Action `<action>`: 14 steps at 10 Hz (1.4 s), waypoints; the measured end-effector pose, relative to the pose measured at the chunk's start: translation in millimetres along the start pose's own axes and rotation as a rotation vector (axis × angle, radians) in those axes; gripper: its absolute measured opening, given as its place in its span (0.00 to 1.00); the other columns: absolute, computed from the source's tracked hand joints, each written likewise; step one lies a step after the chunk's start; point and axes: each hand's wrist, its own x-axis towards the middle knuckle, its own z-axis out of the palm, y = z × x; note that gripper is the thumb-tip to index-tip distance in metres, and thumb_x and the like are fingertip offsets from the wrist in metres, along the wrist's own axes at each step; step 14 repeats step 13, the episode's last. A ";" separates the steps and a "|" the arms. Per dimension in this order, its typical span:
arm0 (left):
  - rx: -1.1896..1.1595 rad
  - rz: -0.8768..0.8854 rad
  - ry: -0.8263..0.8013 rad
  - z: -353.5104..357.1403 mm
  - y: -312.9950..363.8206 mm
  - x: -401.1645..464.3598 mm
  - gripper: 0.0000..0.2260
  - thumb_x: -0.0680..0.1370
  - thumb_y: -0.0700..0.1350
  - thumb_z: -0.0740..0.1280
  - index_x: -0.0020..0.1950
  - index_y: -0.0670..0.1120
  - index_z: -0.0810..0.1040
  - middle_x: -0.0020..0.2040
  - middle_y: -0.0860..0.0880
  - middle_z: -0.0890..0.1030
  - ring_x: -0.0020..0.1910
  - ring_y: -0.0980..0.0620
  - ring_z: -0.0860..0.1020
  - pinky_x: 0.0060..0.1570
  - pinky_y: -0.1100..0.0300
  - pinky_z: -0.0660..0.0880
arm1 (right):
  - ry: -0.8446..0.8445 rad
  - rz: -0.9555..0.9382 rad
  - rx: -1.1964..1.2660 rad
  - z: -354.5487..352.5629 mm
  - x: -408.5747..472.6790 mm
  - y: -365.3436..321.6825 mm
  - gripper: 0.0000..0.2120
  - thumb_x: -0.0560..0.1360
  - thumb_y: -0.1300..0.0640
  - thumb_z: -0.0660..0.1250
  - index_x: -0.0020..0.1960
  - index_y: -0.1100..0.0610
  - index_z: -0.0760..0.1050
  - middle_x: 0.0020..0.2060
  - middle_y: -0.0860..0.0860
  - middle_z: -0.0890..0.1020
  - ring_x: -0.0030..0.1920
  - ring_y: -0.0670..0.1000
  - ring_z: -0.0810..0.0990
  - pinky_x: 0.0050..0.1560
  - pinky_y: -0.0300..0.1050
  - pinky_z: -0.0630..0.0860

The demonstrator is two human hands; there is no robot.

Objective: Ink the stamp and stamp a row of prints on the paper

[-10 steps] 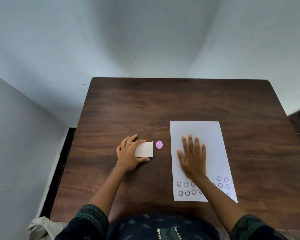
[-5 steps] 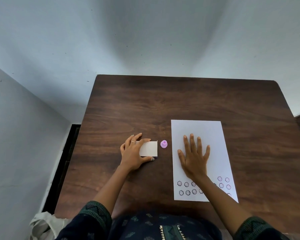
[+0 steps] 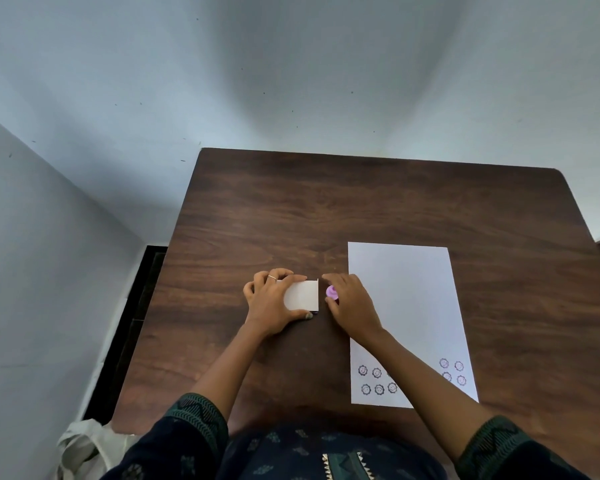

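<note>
Two hands: right hand (image 3: 352, 303) at stamp (image 3: 332, 292).

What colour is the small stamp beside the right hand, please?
The stamp is pink-purple, seen in the head view next to the right hand.

I get soft, even daylight here, fairly dim, with no glare on the desk (image 3: 378, 209). A broad grey shadow sits on the wall (image 3: 326, 81) far beyond my fingers (image 3: 281, 273). The wide lens bends the wall edges outward. Focus is mildly soft throughout.
</note>
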 end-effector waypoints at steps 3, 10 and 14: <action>-0.034 0.027 -0.013 -5.1 -0.4 1.1 0.30 0.63 0.64 0.72 0.64 0.66 0.69 0.67 0.57 0.67 0.66 0.49 0.57 0.54 0.55 0.50 | 0.039 0.059 0.056 -1.6 -5.4 -1.1 0.18 0.74 0.61 0.64 0.64 0.59 0.71 0.53 0.59 0.81 0.52 0.56 0.77 0.51 0.43 0.73; -0.023 0.026 0.074 3.2 4.6 -2.9 0.32 0.71 0.66 0.62 0.73 0.59 0.59 0.75 0.53 0.61 0.74 0.48 0.53 0.67 0.49 0.49 | 0.279 0.156 -0.016 -18.9 -25.5 7.1 0.22 0.72 0.48 0.64 0.63 0.56 0.70 0.64 0.55 0.76 0.62 0.55 0.74 0.62 0.46 0.66; 0.076 0.174 0.225 -4.6 43.2 9.5 0.27 0.81 0.56 0.49 0.77 0.48 0.48 0.79 0.49 0.51 0.77 0.49 0.45 0.73 0.51 0.37 | 0.144 0.239 -0.345 -35.5 -28.5 28.8 0.31 0.75 0.47 0.60 0.74 0.56 0.54 0.76 0.57 0.55 0.75 0.61 0.54 0.73 0.59 0.50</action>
